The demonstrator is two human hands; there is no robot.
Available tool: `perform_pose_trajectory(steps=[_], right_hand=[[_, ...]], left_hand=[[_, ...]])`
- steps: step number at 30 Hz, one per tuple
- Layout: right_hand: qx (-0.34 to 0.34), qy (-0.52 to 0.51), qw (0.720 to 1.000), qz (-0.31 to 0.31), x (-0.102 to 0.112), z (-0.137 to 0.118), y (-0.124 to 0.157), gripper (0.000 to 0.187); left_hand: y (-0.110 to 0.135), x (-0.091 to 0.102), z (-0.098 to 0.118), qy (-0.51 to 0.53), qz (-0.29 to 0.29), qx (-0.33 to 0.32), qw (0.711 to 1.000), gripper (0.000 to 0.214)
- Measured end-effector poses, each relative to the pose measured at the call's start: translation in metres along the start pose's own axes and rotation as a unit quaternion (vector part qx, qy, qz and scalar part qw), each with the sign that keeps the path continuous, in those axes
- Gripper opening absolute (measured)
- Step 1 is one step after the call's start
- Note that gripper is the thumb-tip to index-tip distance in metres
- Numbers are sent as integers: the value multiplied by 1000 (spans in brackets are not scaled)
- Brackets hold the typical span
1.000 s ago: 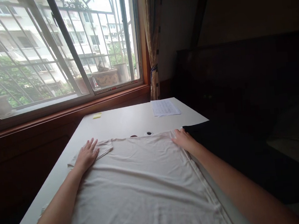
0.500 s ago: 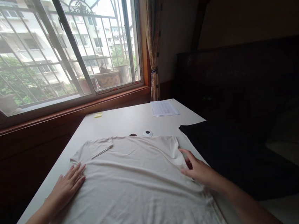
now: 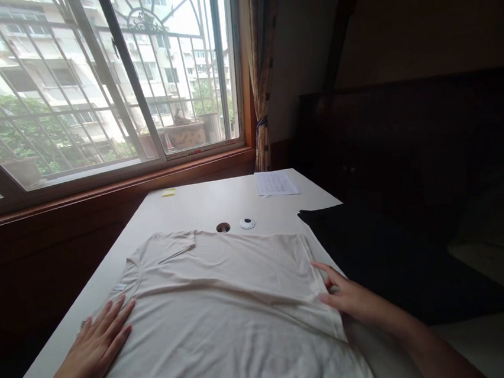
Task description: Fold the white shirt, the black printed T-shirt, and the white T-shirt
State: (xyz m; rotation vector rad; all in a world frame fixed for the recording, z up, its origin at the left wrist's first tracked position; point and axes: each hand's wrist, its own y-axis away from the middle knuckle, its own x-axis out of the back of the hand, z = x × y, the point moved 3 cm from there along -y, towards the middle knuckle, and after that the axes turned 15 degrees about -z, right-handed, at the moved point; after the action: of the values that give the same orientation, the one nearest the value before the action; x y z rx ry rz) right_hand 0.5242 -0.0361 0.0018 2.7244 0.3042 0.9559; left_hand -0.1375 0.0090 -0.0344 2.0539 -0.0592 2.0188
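Note:
A white T-shirt (image 3: 228,316) lies spread on the white table (image 3: 200,203), its neckline toward the left and its hem toward the right. Soft creases run across its middle. My left hand (image 3: 103,331) rests flat on the shirt just below the neckline, fingers stretched out. At the hem on the right is my right hand (image 3: 344,293), thumb and forefinger apart at the cloth's edge. Its other fingers are curled and partly hidden, and no cloth shows pinched between them.
Beyond the shirt are a round hole (image 3: 223,227) in the tabletop and a white round cover (image 3: 247,223). Papers (image 3: 277,183) and a yellow sticky note (image 3: 168,192) lie at the far end. Black cloth (image 3: 374,254) drapes over the right edge. A window (image 3: 90,80) stands behind.
The shirt's hem has straightened and lies flatter, and its neckline now shows. My left hand has moved nearer and left; my right hand has shifted right and slightly nearer. The table hole is uncovered.

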Motion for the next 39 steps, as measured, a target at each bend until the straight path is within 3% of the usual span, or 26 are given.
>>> perform_pose_trajectory(steps=[3,8,13,19,23,26,30,34,36,39], right_hand=[[-9,11,1000,3,11,-12,-29,71],[-82,133,981,112,46,-41,-95,72],[-80,143,980,113,62,-58,-143,74],[-28,143,981,131,91,-71,-161,50],[-16,165,968,186,124,-84,-168,45],[-6,198,959,203,131,-94,-175,44],[6,258,948,185,109,-103,-178,43],[26,313,936,160,62,-116,-164,43],[90,342,927,126,28,-129,-150,43],[253,372,893,11,-37,-149,-116,46]], left_hand=[[3,-1,-1,13,6,-3,1000,54],[1,0,-1,12,2,-3,1000,54],[3,1,2,-4,-8,7,1000,55],[11,1,8,-12,-11,18,1000,56],[21,0,18,-16,1,19,1000,56],[27,-3,27,-9,1,12,1000,57],[31,-4,31,3,-4,2,1000,57],[42,2,30,4,14,-25,1000,56],[50,5,29,13,33,-33,999,56],[66,5,26,37,53,-27,998,56]])
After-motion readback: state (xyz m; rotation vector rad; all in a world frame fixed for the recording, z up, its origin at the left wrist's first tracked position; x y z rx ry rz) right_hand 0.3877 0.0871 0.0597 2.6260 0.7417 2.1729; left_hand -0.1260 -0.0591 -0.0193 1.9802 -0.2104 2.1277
